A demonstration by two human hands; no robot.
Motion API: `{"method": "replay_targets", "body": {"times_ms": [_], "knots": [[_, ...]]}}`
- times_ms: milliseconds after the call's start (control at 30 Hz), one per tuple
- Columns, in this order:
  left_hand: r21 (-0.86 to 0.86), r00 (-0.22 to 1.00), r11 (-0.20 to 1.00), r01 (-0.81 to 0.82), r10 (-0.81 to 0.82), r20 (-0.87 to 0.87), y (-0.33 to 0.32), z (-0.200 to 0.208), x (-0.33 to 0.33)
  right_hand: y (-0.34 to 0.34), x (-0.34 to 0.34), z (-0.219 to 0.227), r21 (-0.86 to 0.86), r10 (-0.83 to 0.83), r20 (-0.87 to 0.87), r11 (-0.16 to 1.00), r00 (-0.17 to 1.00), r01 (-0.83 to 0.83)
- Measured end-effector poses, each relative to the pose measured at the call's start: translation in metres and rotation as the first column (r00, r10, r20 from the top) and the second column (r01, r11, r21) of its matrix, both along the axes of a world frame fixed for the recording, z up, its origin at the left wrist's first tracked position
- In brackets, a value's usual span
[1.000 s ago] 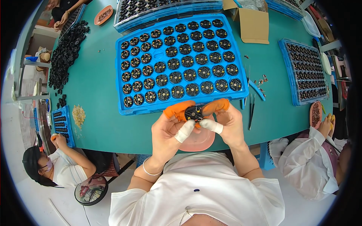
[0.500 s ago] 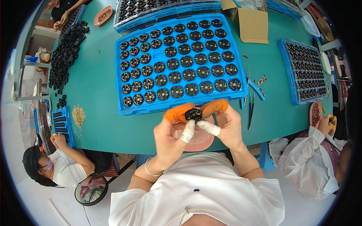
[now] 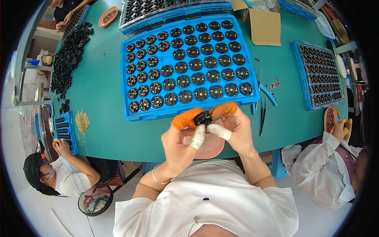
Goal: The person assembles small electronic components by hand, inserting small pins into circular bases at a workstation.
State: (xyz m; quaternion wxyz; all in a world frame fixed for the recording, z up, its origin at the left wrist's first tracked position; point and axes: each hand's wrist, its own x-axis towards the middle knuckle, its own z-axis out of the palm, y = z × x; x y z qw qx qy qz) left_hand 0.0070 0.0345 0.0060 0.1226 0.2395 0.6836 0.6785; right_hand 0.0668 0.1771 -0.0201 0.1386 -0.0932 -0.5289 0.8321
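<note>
Between both hands is a small round black part (image 3: pixel 203 118), held over a pink dish (image 3: pixel 209 149) at the table's front edge. My left hand (image 3: pixel 183 132) grips its left side, with orange covers on the fingers and a white one on the thumb. On the opposite side my right hand (image 3: pixel 233 128) pinches it with similarly covered fingertips. Just beyond my hands lies a blue tray (image 3: pixel 166 114) holding rows of round black parts with yellow or reddish bits; one pocket (image 3: pixel 166 58) in it is bare. My fingers hide much of the held part.
Right of the tray are tweezers (image 3: pixel 263 118), blue-handled pliers (image 3: pixel 269 94) and scattered small reddish pieces (image 3: pixel 274 83). An open cardboard box (image 3: pixel 265 27) and stacked trays (image 3: pixel 177 15) stand behind. Black parts are heaped (image 3: pixel 71 59) at left. Co-workers sit on both sides (image 3: pixel 67 170).
The black part has tilted slightly between my fingertips, and my right fingers have shifted a little. The trays and tools stay where they were.
</note>
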Motion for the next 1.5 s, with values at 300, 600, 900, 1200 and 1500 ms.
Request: {"method": "replay_targets", "body": {"times_ms": [300,600,900,1200,1500], "knots": [[-0.132,0.988,0.987,0.091,-0.107,-0.115,-0.004,0.002,-0.006,0.001,-0.002,0.008,-0.037,-0.004,0.064,0.999,0.998,0.006],[-0.168,0.945,0.986,0.024,-0.077,-0.318,-0.004,0.006,-0.004,-0.003,0.0,0.009,0.028,-0.04,0.03,0.999,0.999,0.039],[-0.09,0.993,0.994,0.06,-0.069,-0.092,-0.007,0.0,0.001,-0.001,0.001,0.004,-0.039,-0.039,0.099,0.998,0.994,0.044],[-0.177,0.984,0.978,0.109,-0.131,-0.121,-0.01,-0.002,-0.002,0.002,0.002,0.01,0.0,-0.001,0.044,1.0,0.999,0.001],[-0.537,0.731,0.837,-0.106,-0.301,-0.613,-0.008,0.02,-0.024,-0.003,0.002,-0.006,0.202,-0.104,-0.002,0.974,0.995,0.102]]}}
